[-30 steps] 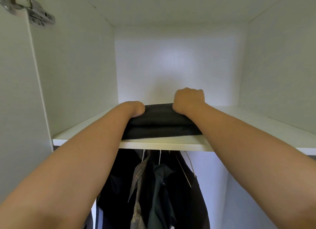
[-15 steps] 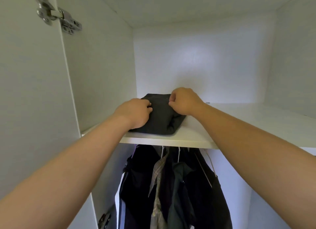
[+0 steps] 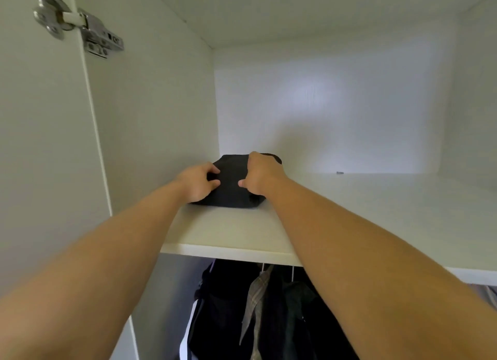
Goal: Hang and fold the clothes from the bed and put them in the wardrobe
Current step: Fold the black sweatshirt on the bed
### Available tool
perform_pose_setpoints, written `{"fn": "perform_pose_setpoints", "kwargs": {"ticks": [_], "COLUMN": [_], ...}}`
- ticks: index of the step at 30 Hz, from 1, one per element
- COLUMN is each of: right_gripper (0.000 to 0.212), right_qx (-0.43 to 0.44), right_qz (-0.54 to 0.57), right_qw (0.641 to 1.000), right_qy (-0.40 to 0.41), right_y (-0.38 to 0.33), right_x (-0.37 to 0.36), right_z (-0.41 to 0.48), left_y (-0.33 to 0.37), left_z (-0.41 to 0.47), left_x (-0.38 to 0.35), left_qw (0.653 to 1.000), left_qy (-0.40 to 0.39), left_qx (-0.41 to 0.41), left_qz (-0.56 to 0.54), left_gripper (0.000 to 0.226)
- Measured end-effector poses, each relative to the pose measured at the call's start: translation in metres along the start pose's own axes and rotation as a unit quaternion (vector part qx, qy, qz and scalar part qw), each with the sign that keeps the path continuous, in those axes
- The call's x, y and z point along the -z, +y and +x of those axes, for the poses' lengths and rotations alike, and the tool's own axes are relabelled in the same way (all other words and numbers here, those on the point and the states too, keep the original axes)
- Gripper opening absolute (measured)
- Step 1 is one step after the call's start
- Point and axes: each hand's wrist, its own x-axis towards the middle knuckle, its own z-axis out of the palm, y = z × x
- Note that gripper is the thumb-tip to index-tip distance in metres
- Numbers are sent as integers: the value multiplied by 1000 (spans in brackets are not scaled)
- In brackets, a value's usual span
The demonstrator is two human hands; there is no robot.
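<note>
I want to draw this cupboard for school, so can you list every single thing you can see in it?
folded garment: one, black, on the shelf near its back left corner
shelf: one, white, across the wardrobe above the hanging clothes
hanging clothes: several, mostly dark, under the shelf
checked shirt: one, grey-brown, among the hanging clothes
hinge: one, silver, top left, joining the door to the wardrobe side
door: one, white, open at the left
small speck: one, dark, at the back of the shelf; too small to tell what it is
left hand: one, pinches the garment's left side
right hand: one, grips the garment's right side
</note>
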Motion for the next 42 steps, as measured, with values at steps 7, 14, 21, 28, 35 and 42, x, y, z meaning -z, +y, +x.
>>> {"fn": "perform_pose_setpoints", "kwargs": {"ticks": [7, 14, 21, 28, 35, 42], "right_gripper": [21, 62, 46, 36, 31, 10], "right_qx": [-22, -12, 27, 33, 23, 35], "right_qz": [-19, 0, -89, -60, -52, 113], "right_qw": [999, 1000, 994, 998, 995, 987], "right_qy": [15, -17, 53, 5, 83, 110], "right_y": [-9, 1, 7, 6, -4, -34], "right_x": [-38, -56, -63, -67, -58, 5], "right_z": [40, 40, 42, 45, 31, -44], "left_y": [-21, -28, -26, -24, -20, 30], "left_z": [30, 37, 34, 31, 11, -103], "left_x": [-23, -29, -27, -33, -22, 32], "left_qw": [986, 997, 996, 998, 999, 970], "left_qy": [145, 28, 79, -33, 24, 227], "left_qx": [-43, -33, -23, -14, 43, 90], "left_qz": [66, 63, 31, 52, 3, -5], "left_gripper": [16, 44, 40, 58, 46, 32]}}
